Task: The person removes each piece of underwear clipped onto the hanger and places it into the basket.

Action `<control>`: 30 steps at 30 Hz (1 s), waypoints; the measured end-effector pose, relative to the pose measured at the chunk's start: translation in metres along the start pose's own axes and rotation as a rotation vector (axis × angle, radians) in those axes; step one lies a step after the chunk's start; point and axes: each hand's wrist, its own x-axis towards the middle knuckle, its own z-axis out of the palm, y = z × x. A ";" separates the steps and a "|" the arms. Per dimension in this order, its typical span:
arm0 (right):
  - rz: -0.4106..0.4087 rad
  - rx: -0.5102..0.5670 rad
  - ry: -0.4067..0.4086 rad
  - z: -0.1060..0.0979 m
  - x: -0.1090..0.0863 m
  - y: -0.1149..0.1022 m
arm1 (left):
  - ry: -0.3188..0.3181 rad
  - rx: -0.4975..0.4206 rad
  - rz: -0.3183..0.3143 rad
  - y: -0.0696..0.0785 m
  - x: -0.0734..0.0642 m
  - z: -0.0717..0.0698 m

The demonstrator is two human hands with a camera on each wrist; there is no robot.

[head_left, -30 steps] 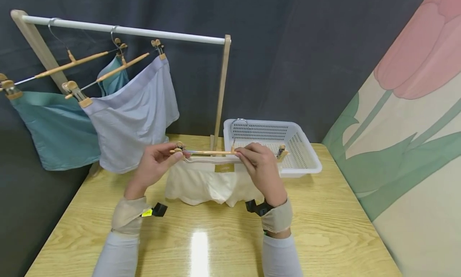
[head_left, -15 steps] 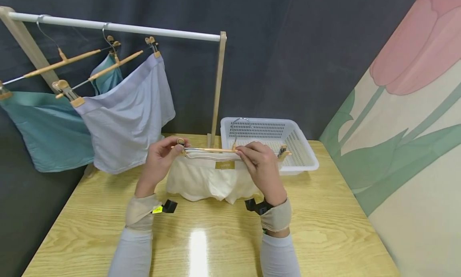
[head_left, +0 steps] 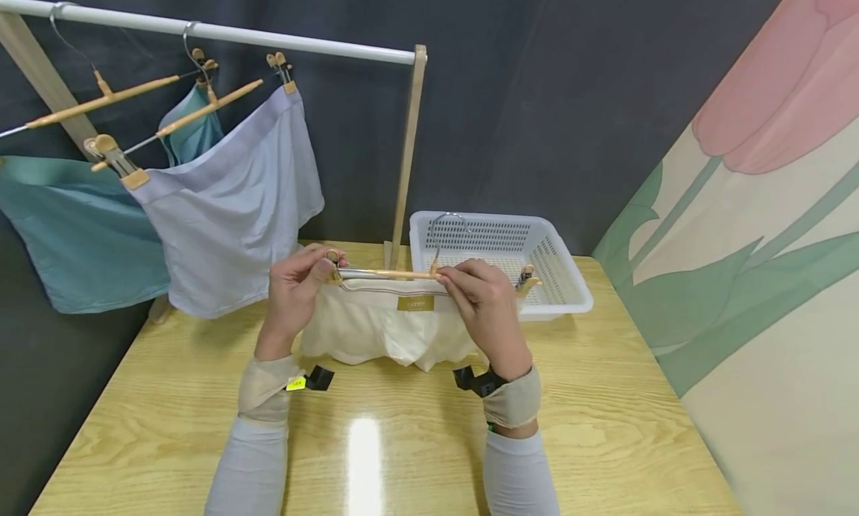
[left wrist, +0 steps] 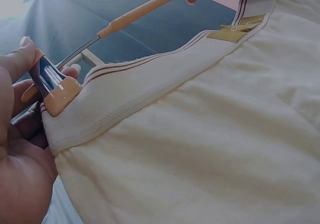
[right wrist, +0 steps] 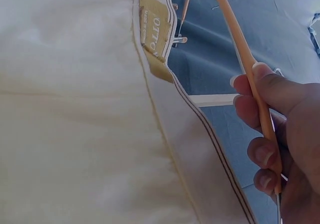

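Observation:
A pair of cream underpants [head_left: 389, 329] hangs by its waistband from a clip hanger [head_left: 403, 274] held over the table. My left hand [head_left: 291, 292] pinches the clip [left wrist: 62, 94] at the hanger's left end, its thumb on the clip's upper lever. In the left wrist view the clip's jaws sit over the waistband corner. My right hand [head_left: 485, 300] grips the wooden bar, fingers curled round it just beside the metal hook [head_left: 448, 218]. At the right end, another clip [head_left: 528, 281] overlaps the waistband's far corner. A gold label [head_left: 416, 303] shows in the middle of the waistband.
Left stands a rack with a white rail [head_left: 302, 42] and wooden posts. Lavender underpants [head_left: 235, 203] and a teal pair [head_left: 74, 233] hang on it from clip hangers. Behind the right hand is a white perforated basket [head_left: 564, 277]. The wooden table [head_left: 590, 411] meets a dark curtain at the back.
The left forearm has swung inward to the right, with the hand still at the left clip. The right hand keeps its hold on the bar. The head view has shifted slightly.

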 end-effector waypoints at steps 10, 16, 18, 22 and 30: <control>-0.001 0.010 -0.001 0.000 0.001 0.001 | 0.040 0.051 0.033 0.001 0.001 0.003; -0.006 0.005 -0.005 -0.001 0.001 0.000 | 0.044 0.061 0.048 -0.001 -0.001 0.003; -0.010 -0.001 -0.001 -0.001 0.001 0.000 | 0.029 0.051 0.043 0.000 -0.001 0.002; -0.019 -0.006 0.003 -0.001 0.000 0.000 | -0.009 0.065 0.021 0.001 -0.002 0.000; 0.002 -0.002 -0.011 -0.001 0.000 0.000 | -0.004 0.198 -0.023 0.008 -0.001 0.001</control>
